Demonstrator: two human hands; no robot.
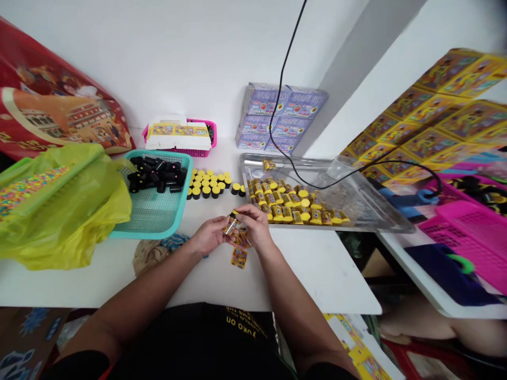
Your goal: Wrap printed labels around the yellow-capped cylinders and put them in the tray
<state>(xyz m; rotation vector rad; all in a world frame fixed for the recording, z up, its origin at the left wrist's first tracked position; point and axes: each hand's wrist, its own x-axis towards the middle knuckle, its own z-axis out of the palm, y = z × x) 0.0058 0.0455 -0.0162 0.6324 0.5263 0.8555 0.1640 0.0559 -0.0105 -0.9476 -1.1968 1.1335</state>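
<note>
Between both hands, over the white table [301, 264], is a small bottle [230, 226] with a yellow cap and a printed label. My left hand [210, 235] grips its body from the left. The fingers of my right hand [255, 226] close on it at the cap end. Just below the hands lie several printed yellow-and-orange labels [238, 258], partly hidden by my right hand. Beyond the hands stand several black containers with yellow caps [206, 184]. To their right, a metal tray [356, 211] carries rows of small yellow labelled bottles [287, 203].
A teal basket [158, 214] of black containers [158, 173] stands left, beside a yellow plastic bag [79, 211] and a crumpled cloth [150, 255]. A black cable [282, 74] hangs across the tray. Purple boxes [273, 113] and stacked yellow boxes [431, 116] stand behind; a pink basket [471, 232] is right.
</note>
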